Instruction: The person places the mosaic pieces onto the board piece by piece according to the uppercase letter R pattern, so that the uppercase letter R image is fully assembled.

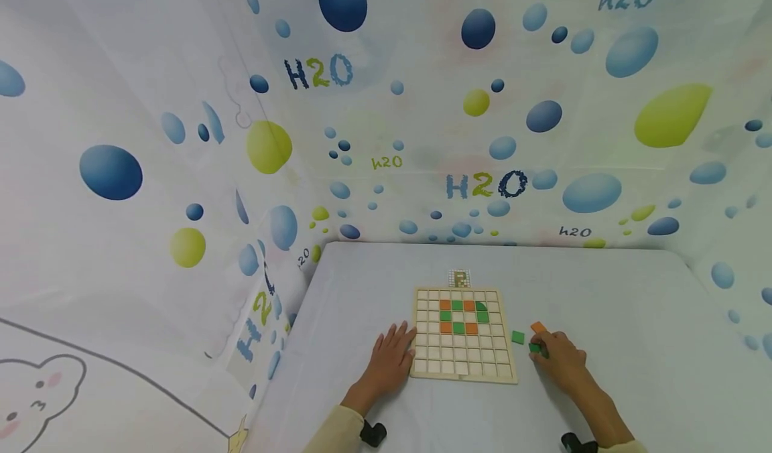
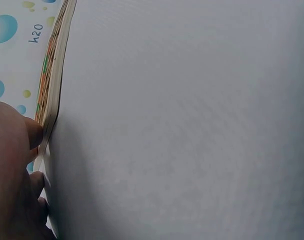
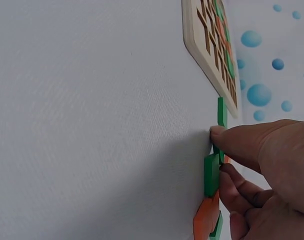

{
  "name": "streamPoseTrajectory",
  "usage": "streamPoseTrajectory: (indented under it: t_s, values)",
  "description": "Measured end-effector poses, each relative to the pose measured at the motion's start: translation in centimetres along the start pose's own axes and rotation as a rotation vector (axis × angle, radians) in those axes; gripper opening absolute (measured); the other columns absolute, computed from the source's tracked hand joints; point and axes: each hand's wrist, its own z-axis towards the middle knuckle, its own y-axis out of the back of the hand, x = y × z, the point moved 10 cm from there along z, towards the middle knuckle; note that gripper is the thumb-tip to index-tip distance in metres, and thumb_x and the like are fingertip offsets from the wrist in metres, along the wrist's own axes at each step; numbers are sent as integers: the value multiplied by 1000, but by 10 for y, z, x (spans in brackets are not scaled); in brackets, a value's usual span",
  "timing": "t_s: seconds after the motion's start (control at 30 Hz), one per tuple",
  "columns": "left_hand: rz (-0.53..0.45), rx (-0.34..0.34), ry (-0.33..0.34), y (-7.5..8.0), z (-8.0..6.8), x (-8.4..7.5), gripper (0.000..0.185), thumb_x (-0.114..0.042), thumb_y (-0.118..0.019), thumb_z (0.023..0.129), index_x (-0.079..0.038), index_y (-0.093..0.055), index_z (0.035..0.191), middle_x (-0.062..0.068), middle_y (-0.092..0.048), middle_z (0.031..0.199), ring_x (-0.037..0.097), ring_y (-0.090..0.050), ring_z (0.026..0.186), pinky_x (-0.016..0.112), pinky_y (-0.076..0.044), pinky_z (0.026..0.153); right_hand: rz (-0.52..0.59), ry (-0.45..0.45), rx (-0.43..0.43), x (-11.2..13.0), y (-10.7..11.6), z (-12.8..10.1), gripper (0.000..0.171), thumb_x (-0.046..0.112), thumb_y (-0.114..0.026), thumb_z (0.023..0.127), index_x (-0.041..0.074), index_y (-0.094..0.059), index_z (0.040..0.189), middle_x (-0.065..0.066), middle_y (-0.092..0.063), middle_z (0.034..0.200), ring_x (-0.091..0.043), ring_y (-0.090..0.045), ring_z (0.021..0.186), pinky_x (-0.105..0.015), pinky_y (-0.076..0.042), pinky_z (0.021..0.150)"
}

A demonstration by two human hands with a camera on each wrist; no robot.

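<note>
A wooden grid board (image 1: 434, 352) lies on the white table. Several orange and green tiles fill some of its upper cells, forming a ring, with a rounded green tile (image 1: 480, 306) at the ring's upper right corner. My left hand (image 1: 386, 362) rests at the board's left edge, fingers extended, thumb against the frame. Right of the board, my right hand (image 1: 561, 359) pinches a small green tile (image 1: 535, 348) between thumb and fingers, close over the table. Part of that tile is hidden by the fingers. Next to it lie a loose green tile (image 1: 518, 337) and an orange tile (image 1: 537, 327).
A small pattern card (image 1: 460, 278) lies just beyond the board's far edge. In the right wrist view, another green tile (image 3: 211, 175) and an orange tile (image 3: 206, 220) lie beside the fingers. A patterned white curtain (image 1: 422, 118) borders the table at the back and left.
</note>
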Motion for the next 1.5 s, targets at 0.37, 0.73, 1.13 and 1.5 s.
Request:
streamPoseTrajectory:
  t_s: [0.37,0.73,1.13,1.5]
  values:
    - [-5,14,5,-1,0,2,48,-25,-45,112,-11,-47,158,17,-40,168,45,-31,157,70,-22,122,72,12,-42,1,-5,0,27,8,-77,93,0,-67,116,-22,-62,108,-37,-62,103,-63,-44,84]
    - [18,40,28,-3,0,4,49,-26,-43,112,-13,-46,160,14,-38,169,41,-29,158,66,-22,125,109,34,-38,1,-7,1,27,6,-77,93,-3,-68,116,-23,-61,109,-32,-63,98,-55,-53,85]
    - [27,51,45,-3,0,4,49,-26,-44,112,-13,-45,160,13,-37,170,40,-29,159,65,-22,125,143,48,-78,6,-6,5,29,9,-77,93,-4,-68,117,-24,-63,114,-36,-62,106,-56,-54,91]
    - [6,23,26,-1,0,2,48,-25,-44,112,-12,-47,159,16,-39,168,43,-30,157,69,-23,123,188,89,-82,49,-14,24,33,12,-74,96,-2,-66,125,-28,-60,123,-40,-65,108,-57,-56,89]
